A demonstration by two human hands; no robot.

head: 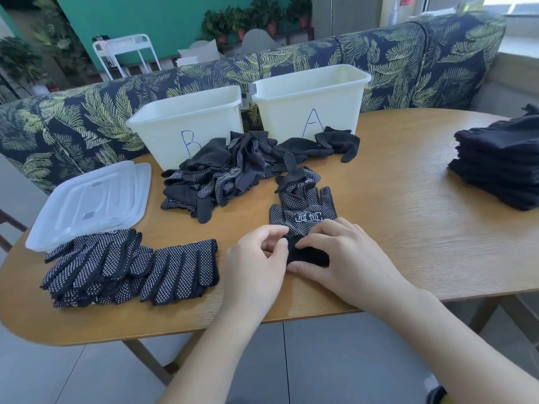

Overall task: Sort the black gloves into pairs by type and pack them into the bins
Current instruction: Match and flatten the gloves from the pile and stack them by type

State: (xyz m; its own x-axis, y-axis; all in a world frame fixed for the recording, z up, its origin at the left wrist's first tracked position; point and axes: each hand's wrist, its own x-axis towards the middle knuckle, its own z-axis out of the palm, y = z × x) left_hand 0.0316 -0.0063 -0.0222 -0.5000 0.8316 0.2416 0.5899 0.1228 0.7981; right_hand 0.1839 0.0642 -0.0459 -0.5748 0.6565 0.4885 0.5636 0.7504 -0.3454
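A dotted black glove (303,209) lies palm up at the table's middle, fingers pointing away from me. Both hands work at its plain black cuff (306,253). My left hand (256,258) pinches the cuff's left edge, and my right hand (341,255) curls over its right side, thumb underneath. A loose heap of mixed gloves (221,173) lies in front of bin B (186,126) and bin A (312,100). Sorted dotted gloves (99,266) are stacked front left, with one pair (180,272) beside them.
A stack of plain black gloves (501,161) sits at the table's right edge. Clear lids (90,199) lie at the left, partly under the dotted stack. A leaf-patterned sofa (408,62) runs behind the wooden table (408,228).
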